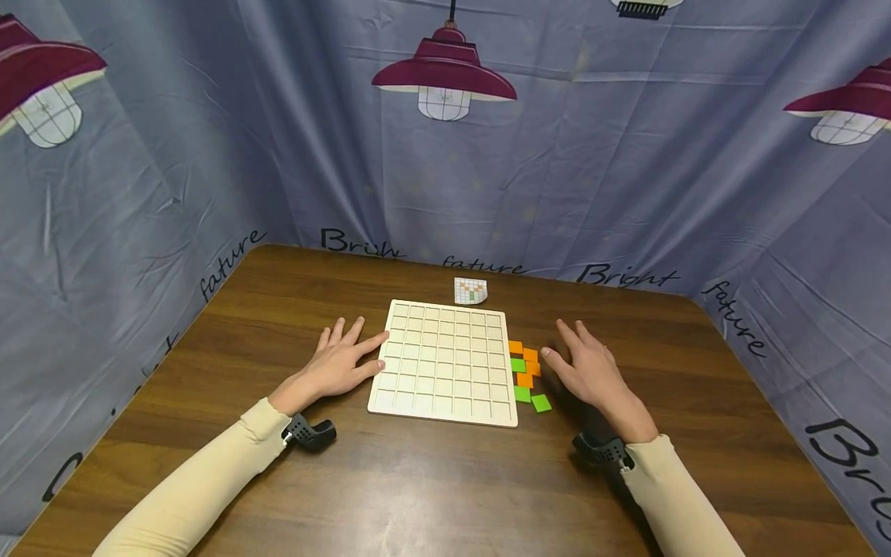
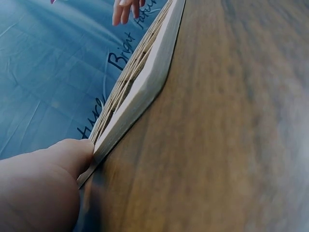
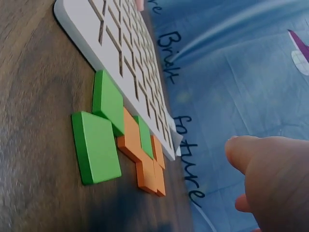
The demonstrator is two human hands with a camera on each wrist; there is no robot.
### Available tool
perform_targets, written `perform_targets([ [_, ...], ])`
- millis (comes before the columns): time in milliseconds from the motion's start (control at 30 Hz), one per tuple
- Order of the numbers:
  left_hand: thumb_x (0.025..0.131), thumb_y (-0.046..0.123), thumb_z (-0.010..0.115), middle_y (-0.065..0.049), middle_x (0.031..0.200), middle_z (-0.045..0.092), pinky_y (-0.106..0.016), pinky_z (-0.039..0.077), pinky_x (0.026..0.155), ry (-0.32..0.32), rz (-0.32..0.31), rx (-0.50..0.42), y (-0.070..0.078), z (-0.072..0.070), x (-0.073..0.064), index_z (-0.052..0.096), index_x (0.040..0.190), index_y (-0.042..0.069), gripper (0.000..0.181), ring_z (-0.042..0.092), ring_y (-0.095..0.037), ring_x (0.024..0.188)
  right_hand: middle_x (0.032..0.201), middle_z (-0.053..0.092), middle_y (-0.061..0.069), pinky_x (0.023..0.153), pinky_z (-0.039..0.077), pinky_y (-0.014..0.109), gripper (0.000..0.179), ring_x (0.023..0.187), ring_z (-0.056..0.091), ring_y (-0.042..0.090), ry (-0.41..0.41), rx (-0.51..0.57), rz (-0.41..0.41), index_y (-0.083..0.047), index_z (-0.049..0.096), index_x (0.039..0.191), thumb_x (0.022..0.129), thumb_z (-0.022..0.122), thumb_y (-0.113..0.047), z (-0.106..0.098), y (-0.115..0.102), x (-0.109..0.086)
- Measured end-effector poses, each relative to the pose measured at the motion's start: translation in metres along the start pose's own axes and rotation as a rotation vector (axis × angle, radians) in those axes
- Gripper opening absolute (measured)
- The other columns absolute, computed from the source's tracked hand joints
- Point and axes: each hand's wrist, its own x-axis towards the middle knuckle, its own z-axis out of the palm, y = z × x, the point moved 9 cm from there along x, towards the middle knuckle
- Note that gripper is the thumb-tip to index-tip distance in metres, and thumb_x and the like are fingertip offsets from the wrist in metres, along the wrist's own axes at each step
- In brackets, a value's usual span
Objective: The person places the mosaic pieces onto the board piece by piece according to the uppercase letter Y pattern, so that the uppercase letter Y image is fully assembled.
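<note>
A pale square board point(image 1: 446, 363) with a grid of shallow square cells lies flat on the table. My left hand point(image 1: 339, 367) has its fingers spread, with the thumb and forefinger touching the board's left edge. In the left wrist view the thumb point(image 2: 72, 154) rests against the board's side. Beside the right edge lie several flat square tiles, orange point(image 1: 524, 380) and green point(image 1: 541, 403); in the right wrist view one green tile point(image 3: 99, 150) sits nearest. My right hand point(image 1: 590, 367) hovers just right of the tiles, fingers extended and holding nothing.
Behind the board lies a small paper card point(image 1: 470, 291) printed with a grid and coloured squares. The brown wooden table point(image 1: 431, 487) extends to a blue-grey curtain point(image 1: 557, 178) on its far side and flanks. Each wrist wears a black camera band.
</note>
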Motion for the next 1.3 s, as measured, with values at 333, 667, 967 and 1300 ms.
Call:
perform_targets([
  [333,0.104,0.042,0.053,-0.031,0.166,0.019,-0.077,0.006,0.118,0.001,0.004,0.009,0.0,0.001,0.001,0.041,0.158,0.025,0.057,0.006,-0.062,0.151,0.162,0.025,0.036,0.115,0.025,0.075,0.069,0.145,0.031,0.06,0.011,0.025,-0.047,-0.002,0.032,0.159,0.105,0.051,-0.041,0.004,-0.016,0.002],
  [667,0.104,0.042,0.053,-0.031,0.166,0.019,-0.076,0.006,0.119,-0.004,-0.002,0.007,0.0,0.001,0.0,0.042,0.158,0.025,0.058,0.006,-0.061,0.152,0.158,0.035,0.034,0.113,0.034,0.07,0.069,0.144,0.037,0.055,-0.048,0.03,-0.111,-0.002,0.039,0.156,0.1,0.061,-0.035,0.011,-0.031,-0.004],
  [967,0.104,0.043,0.054,-0.031,0.166,0.02,-0.076,0.006,0.119,0.005,0.001,0.01,0.001,0.0,0.002,0.042,0.157,0.026,0.058,0.006,-0.061,0.152,0.15,0.049,0.033,0.109,0.041,0.066,0.066,0.137,0.048,0.052,-0.051,-0.002,-0.236,0.0,0.05,0.149,0.094,0.072,-0.03,0.013,-0.042,-0.026],
  [1300,0.104,0.044,0.053,-0.03,0.167,0.019,-0.076,0.005,0.119,0.002,-0.003,0.013,-0.002,-0.001,0.002,0.042,0.158,0.026,0.058,0.006,-0.061,0.152,0.128,0.07,0.019,0.098,0.054,0.056,0.055,0.117,0.067,0.038,-0.062,0.016,-0.369,0.001,0.066,0.132,0.083,0.084,-0.019,0.008,-0.045,-0.036],
])
